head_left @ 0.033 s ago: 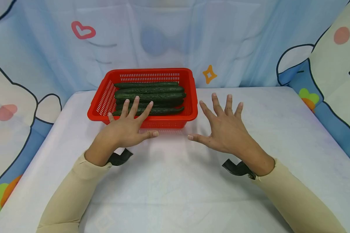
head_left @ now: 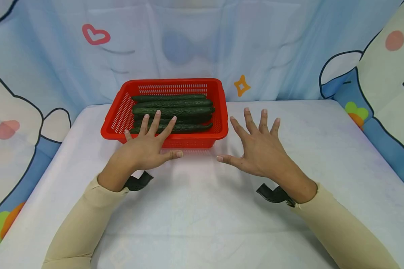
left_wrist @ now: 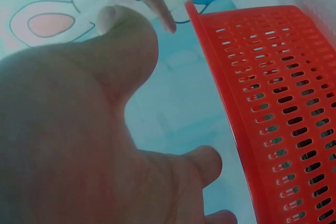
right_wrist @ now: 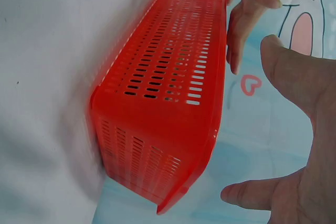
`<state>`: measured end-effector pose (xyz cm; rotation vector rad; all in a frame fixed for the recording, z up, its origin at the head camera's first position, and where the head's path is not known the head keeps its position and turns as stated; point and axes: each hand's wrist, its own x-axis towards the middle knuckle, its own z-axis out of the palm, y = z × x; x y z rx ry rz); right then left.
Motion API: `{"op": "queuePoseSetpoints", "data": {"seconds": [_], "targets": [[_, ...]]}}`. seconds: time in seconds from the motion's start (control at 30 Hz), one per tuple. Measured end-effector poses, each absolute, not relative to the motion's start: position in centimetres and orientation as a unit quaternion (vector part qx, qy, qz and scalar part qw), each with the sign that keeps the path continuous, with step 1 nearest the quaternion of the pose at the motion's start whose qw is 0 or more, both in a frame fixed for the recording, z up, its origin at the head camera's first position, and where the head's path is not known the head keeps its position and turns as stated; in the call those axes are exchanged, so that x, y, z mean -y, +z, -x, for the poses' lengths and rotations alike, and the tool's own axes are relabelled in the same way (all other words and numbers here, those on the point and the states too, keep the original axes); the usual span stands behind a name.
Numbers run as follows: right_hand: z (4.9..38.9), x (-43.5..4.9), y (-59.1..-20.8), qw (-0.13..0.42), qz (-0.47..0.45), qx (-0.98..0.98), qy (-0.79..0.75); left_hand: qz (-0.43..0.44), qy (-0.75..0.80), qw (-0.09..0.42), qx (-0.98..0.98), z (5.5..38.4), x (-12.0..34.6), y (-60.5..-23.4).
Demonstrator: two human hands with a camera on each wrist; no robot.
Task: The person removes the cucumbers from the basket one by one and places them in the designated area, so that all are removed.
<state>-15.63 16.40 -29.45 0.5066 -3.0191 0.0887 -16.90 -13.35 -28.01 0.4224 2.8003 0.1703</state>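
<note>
Several long dark green cucumbers [head_left: 173,111] lie side by side in a red plastic basket [head_left: 220,112] with slotted walls. My left hand [head_left: 139,151] is spread palm down, its fingertips overlapping the basket's front part and the nearest cucumbers in the head view. To the right of the basket, my right hand [head_left: 260,151] hovers with fingers spread and thumb pointing inward. Neither hand holds anything. From the left wrist, the basket's slotted wall [left_wrist: 283,114] shows past the thumb and fingers; the right wrist view shows the basket's side and end [right_wrist: 157,93] beyond my fingers.
A white cloth covers the table [head_left: 202,216] beneath the basket and hands. Behind it hangs a light blue curtain [head_left: 195,41] with cartoon figures, close to the basket's back rim. Black straps [head_left: 275,193] circle both wrists below beige sleeves [head_left: 340,228].
</note>
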Motion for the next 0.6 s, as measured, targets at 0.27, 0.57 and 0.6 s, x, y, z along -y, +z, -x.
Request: {"op": "queuePoseSetpoints", "data": {"seconds": [0.27,0.57,0.6], "targets": [[15.7,-16.3,-29.4,0.025,-0.168,0.985,0.030,-0.156,0.063,0.144,-0.975,17.1,13.8,-27.7],[15.9,-16.0,-29.4,0.016,-0.170,0.984,0.044,-0.178,0.236,0.132,-0.946,19.8,20.6,-25.2],[15.9,-16.0,-29.4,0.015,-0.169,0.985,0.044,-0.164,0.250,0.125,-0.946,20.1,21.5,-25.0]]}}
